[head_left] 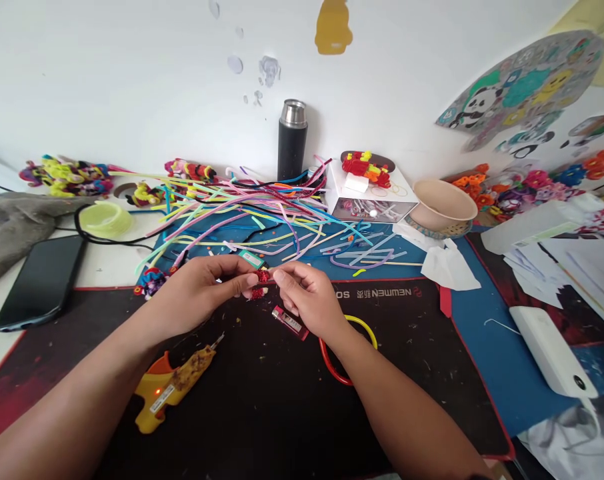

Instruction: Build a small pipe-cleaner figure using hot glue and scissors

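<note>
Between my two hands is a small coiled piece of red glittery pipe cleaner [263, 275]. My left hand [195, 293] pinches it with thumb and fingertips from the left. On the other side, my right hand [315, 300] has thumb and forefinger closed at its right end. Just below the fingers is a second red glittery piece [258, 293] with a pale tip; whether it is joined to the first I cannot tell. A red lighter [291, 325] lies beneath my right hand. The yellow glue gun [179, 387], its orange light lit, rests below my left forearm.
Loose pipe cleaners [282, 213] spread behind my hands. A black thermos [292, 143], white box [367, 200] and beige bowl [445, 207] stand at the back. A red-yellow ring [327, 363] lies partly under my right forearm. A phone [39, 280] sits left, a white power bank [552, 350] right.
</note>
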Tool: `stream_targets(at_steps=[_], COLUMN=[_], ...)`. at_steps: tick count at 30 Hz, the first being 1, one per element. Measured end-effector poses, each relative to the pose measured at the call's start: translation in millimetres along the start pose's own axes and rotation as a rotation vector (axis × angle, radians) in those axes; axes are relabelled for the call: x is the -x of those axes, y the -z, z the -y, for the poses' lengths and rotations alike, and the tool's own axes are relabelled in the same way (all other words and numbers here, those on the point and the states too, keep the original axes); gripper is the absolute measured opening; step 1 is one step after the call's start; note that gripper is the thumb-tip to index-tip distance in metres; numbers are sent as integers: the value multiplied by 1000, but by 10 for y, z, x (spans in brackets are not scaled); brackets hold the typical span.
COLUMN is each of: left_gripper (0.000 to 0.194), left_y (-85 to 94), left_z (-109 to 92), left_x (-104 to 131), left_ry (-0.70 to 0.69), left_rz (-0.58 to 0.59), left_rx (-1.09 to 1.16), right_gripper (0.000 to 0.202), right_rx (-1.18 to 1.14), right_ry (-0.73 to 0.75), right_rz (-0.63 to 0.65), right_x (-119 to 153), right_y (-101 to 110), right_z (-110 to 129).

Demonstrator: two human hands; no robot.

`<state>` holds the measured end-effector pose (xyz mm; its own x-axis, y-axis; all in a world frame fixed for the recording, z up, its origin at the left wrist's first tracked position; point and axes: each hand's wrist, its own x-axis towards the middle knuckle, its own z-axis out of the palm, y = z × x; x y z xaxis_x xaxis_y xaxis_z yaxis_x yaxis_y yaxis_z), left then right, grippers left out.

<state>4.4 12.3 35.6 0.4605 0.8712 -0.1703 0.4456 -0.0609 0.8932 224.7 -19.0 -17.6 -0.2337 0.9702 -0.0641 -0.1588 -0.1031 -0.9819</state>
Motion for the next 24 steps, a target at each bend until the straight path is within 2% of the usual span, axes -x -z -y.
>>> stream_targets(at_steps=[8, 17, 24], left_gripper=[40, 31, 30], left_y=[-36, -17, -34], left_z=[-4, 39, 3], left_x=[12, 31, 34], left_ry=[-18, -74, -90], left_rz=[39, 64, 24], left_rx=[37, -45, -91], right_gripper=[42, 43, 41], right_rx=[-110, -269, -323], right_ry=[-68, -164, -153], right_rz=[41, 113, 128], right_x=[-3, -6, 7], right_y=[-8, -9, -45], right_z=[-21, -63, -40])
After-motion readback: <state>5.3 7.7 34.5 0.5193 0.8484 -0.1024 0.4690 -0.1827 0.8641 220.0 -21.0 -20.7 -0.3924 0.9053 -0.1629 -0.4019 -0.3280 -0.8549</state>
